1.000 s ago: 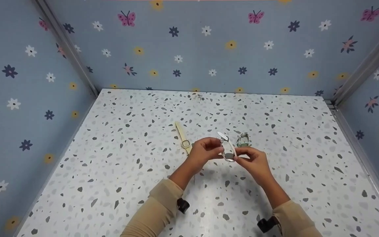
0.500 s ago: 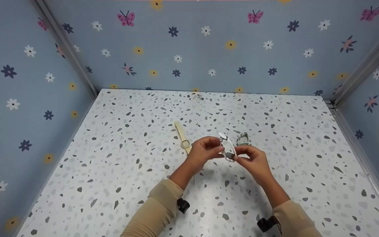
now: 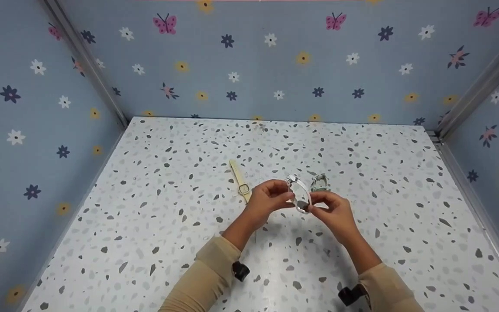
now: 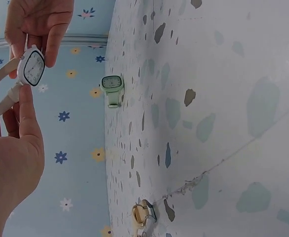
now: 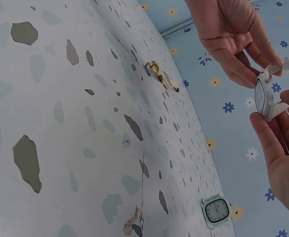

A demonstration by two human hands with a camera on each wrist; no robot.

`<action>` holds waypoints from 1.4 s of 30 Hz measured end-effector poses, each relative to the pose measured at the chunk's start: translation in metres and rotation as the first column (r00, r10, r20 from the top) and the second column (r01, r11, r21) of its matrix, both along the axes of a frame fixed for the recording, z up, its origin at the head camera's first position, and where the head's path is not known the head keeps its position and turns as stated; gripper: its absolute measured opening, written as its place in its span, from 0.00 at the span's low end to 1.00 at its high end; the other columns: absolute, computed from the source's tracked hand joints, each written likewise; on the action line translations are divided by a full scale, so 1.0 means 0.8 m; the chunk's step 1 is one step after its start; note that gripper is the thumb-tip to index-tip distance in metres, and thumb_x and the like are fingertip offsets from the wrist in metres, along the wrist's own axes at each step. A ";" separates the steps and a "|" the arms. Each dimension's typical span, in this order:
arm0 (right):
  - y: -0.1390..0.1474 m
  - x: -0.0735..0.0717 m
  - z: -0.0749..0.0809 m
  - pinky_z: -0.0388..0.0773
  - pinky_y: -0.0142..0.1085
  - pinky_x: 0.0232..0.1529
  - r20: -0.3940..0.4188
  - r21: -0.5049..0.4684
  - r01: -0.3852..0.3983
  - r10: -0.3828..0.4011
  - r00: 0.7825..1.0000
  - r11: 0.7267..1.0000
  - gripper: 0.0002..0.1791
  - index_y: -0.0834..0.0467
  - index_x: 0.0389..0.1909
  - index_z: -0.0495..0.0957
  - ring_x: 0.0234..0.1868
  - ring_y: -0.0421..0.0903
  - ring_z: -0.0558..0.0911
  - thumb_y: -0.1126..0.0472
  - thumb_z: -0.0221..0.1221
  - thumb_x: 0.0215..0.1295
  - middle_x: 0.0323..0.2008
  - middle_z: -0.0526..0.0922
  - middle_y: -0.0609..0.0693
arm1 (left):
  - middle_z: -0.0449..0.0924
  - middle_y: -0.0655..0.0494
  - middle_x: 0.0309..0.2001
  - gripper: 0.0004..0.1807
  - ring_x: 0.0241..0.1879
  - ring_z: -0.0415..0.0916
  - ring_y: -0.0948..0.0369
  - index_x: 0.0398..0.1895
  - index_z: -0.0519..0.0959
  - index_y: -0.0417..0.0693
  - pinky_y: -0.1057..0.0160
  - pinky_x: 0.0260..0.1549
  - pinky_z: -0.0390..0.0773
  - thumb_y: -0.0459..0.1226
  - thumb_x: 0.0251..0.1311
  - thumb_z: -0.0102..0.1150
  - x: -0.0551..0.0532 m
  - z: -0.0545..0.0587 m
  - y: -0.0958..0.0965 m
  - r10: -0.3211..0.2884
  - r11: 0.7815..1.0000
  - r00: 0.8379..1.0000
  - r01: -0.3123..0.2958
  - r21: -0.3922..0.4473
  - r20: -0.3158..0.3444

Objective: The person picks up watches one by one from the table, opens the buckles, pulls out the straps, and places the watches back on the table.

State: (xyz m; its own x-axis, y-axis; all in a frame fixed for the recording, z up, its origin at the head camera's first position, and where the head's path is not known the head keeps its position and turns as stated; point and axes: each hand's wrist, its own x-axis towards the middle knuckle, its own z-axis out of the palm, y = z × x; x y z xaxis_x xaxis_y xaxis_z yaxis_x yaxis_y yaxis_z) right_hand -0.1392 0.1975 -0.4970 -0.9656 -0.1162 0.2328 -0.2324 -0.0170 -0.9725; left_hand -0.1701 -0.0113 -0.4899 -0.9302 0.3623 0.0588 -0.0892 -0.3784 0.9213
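Both hands hold a white wristwatch (image 4: 34,68) above the table, its strap bent round into a loop. My left hand (image 3: 263,203) pinches the strap on the left side of the loop. On the other side, my right hand (image 3: 334,213) grips the watch between thumb and fingers near the case. The dial faces down toward the wrist cameras, and its back shows dark inside the loop in the head view. Left of the hands lies a cream-yellow wristwatch (image 3: 243,189), partly hidden by the left hand. Behind the right hand stands a pale green wristwatch (image 3: 319,183).
The white speckled table (image 3: 167,216) has a crack-like line in its surface, seen in the left wrist view. Blue flowered panels (image 3: 258,65) enclose the back and sides, with metal posts (image 3: 89,60) at the corners.
The free strap end at the top of the white wristwatch has swung down, so the loop looks more closed. Both hands stay almost in place.
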 end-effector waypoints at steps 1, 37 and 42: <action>0.000 0.000 0.000 0.83 0.35 0.38 0.000 -0.001 0.004 -0.004 1.000 1.000 0.13 0.73 0.44 0.80 0.41 0.50 0.81 0.76 0.65 0.57 0.41 0.79 0.72 | 0.78 0.47 0.41 0.11 0.41 0.80 0.56 0.46 0.77 0.35 0.49 0.45 0.82 0.24 0.59 0.62 0.000 0.000 0.000 -0.001 1.000 1.000 0.001 0.007 0.001; 0.011 0.002 0.006 0.84 0.39 0.42 0.150 -0.215 0.152 -0.121 0.981 0.965 0.22 0.80 0.50 0.69 0.39 0.49 0.83 0.78 0.64 0.55 0.38 0.83 0.58 | 0.78 0.45 0.39 0.06 0.42 0.82 0.52 0.38 0.72 0.39 0.48 0.46 0.82 0.27 0.63 0.60 0.006 -0.021 -0.010 -0.026 1.000 0.995 0.026 -0.001 0.099; 0.013 0.000 0.011 0.84 0.40 0.42 0.102 -0.176 0.162 -0.145 0.984 0.971 0.20 0.76 0.49 0.73 0.40 0.51 0.83 0.77 0.66 0.55 0.40 0.81 0.65 | 0.79 0.46 0.39 0.07 0.44 0.82 0.50 0.43 0.74 0.36 0.50 0.45 0.82 0.27 0.64 0.59 0.005 -0.022 -0.016 -0.029 0.995 0.988 0.043 -0.091 0.149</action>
State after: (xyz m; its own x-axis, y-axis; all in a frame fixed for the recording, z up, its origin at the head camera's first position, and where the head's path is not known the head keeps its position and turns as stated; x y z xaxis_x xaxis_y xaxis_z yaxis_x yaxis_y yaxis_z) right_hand -0.1393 0.2078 -0.4879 -0.9862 0.0717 0.1495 -0.1596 -0.1670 -0.9729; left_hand -0.1658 -0.0238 -0.5077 -0.9123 0.3935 -0.1137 -0.2386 -0.2847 0.9285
